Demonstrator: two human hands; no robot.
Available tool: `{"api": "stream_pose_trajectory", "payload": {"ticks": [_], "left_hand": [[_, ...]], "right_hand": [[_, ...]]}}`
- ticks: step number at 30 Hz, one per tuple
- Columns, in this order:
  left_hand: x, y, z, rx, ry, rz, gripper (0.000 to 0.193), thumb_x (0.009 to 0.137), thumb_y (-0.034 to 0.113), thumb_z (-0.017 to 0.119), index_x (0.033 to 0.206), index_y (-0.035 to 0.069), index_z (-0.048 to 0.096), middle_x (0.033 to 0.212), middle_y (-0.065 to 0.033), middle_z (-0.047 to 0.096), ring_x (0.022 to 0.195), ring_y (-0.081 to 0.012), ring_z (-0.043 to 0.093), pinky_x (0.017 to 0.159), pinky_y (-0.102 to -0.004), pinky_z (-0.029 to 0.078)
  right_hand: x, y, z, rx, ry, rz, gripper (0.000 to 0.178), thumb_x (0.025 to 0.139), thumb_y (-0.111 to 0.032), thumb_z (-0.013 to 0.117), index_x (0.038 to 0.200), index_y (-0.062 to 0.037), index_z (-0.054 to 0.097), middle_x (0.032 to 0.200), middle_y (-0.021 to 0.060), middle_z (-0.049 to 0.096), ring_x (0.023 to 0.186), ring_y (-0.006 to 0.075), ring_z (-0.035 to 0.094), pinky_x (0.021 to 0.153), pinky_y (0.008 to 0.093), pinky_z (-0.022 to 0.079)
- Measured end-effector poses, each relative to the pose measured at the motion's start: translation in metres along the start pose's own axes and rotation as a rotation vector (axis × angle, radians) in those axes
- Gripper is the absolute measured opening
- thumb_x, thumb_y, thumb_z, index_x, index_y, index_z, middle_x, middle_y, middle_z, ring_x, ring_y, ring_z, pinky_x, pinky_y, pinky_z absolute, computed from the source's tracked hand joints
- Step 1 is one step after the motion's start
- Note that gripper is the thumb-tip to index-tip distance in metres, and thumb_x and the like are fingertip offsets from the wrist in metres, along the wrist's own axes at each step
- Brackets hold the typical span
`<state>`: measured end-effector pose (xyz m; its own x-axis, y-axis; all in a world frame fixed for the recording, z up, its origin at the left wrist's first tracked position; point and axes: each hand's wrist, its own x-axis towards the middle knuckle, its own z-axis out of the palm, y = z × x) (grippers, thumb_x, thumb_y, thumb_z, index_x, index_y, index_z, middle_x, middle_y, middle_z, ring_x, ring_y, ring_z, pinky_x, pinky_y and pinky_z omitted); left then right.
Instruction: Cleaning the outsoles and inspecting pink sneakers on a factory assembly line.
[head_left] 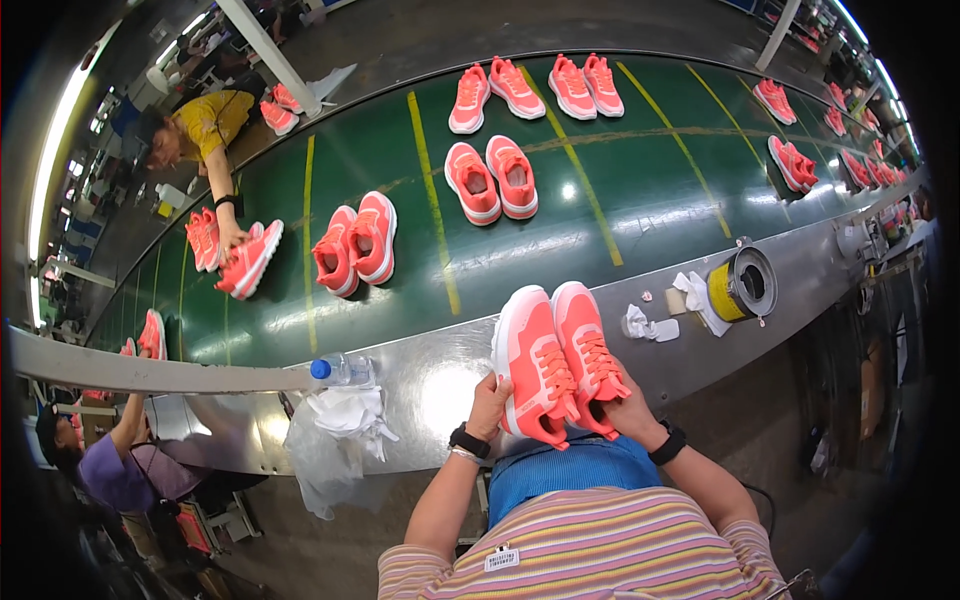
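A pair of coral-pink sneakers with white soles is held up side by side above the metal ledge, toes away from me. My left hand (488,406) is closed on the outer side of the left sneaker (535,365), near its sole. At the heel and collar of the right sneaker (588,350), my right hand (632,408) grips, its fingers partly hidden by the shoe. The two sneakers touch along their inner sides. Both wrists wear black bands.
The green conveyor belt (400,285) carries several pairs of matching sneakers (492,182). On the metal ledge (430,385) are a blue-capped bottle (345,370), white cloths (350,415), crumpled tissue (648,324) and a yellow-grey tin (742,285). A co-worker in yellow (213,125) holds a sneaker; another person (115,470) is at left.
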<state>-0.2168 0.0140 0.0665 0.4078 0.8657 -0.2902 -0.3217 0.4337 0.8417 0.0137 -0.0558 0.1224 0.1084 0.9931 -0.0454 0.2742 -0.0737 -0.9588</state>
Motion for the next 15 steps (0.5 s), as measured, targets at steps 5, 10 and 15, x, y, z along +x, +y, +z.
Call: {"api": "stream_pose_trajectory", "payload": {"ticks": [5,10,15], "left_hand": [[-0.001,0.002,-0.002,0.098,-0.016,0.03,0.057,0.084,0.047,0.059,0.113,-0.002,0.052,0.105,-0.0068,0.06,0.094,-0.0115,0.056,0.081,-0.0268,0.046],[0.006,0.002,0.005,-0.183,0.066,-0.122,0.063,0.095,0.051,0.026,0.114,-0.002,0.053,0.109,-0.01,0.06,0.097,-0.0145,0.057,0.086,-0.0274,0.045],[0.02,-0.007,0.005,-0.32,0.056,-0.158,0.06,0.096,0.048,0.027,0.114,-0.002,0.054,0.111,-0.0104,0.06,0.1,-0.0157,0.056,0.088,-0.0273,0.044]], "right_hand": [[0.002,-0.002,-0.001,0.002,0.002,0.044,0.051,0.084,-0.01,0.056,0.131,-0.0047,0.037,0.119,0.0139,0.054,0.111,0.0224,0.053,0.093,0.0319,0.041],[0.0,0.013,0.003,-0.009,0.02,0.093,0.05,0.084,-0.008,0.055,0.13,-0.0051,0.038,0.119,0.0135,0.054,0.111,0.0218,0.053,0.093,0.0314,0.041],[0.008,0.023,0.008,0.04,0.003,0.162,0.053,0.078,0.001,0.05,0.129,-0.0029,0.039,0.12,0.0137,0.054,0.113,0.0211,0.052,0.094,0.0311,0.04]]}}
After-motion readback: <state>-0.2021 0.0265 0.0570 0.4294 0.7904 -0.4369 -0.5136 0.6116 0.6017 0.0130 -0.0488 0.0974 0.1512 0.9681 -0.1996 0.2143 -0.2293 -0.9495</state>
